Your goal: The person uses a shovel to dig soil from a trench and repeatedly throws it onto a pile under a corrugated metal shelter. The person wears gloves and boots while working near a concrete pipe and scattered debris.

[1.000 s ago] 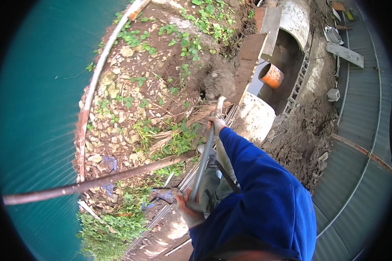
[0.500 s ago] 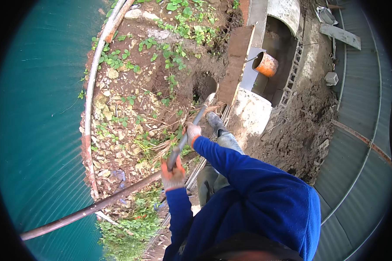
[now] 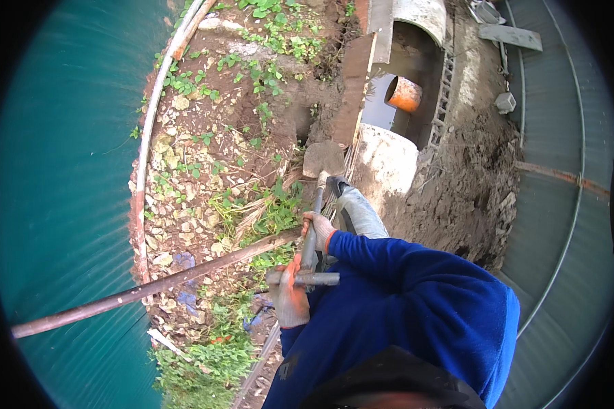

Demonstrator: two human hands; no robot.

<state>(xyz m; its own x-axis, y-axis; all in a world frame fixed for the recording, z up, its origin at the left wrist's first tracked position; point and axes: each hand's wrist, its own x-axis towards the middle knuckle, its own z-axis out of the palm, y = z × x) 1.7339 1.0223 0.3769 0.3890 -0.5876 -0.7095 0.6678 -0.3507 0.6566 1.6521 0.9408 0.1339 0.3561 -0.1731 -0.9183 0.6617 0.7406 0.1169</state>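
I hold a shovel [image 3: 317, 201] with both gloved hands, its flat muddy blade [image 3: 323, 158] pointing away from me. My left hand [image 3: 290, 294], in a white glove with orange palm, is closed round the T-shaped grip at the near end. Farther along the shaft, my right hand [image 3: 318, 228] wraps round it. The blade is above the ground beside a dark hole [image 3: 300, 123] in the soil; whether it touches the earth I cannot tell. My boot and muddy trouser leg [image 3: 360, 213] stand just right of the shaft.
A brown board [image 3: 353, 88] edges a water-filled pit holding an orange bucket [image 3: 406, 94]. Concrete pieces [image 3: 389, 157] and hollow blocks [image 3: 443, 95] line it. A rusty pole [image 3: 150, 290] crosses at left, near a green sheet wall [image 3: 68, 170]. Corrugated sheeting [image 3: 552, 204] stands right.
The shovel has come back toward me out of the hole, so its blade now shows. Both hands moved nearer my body, and the shaft stands more upright in view.
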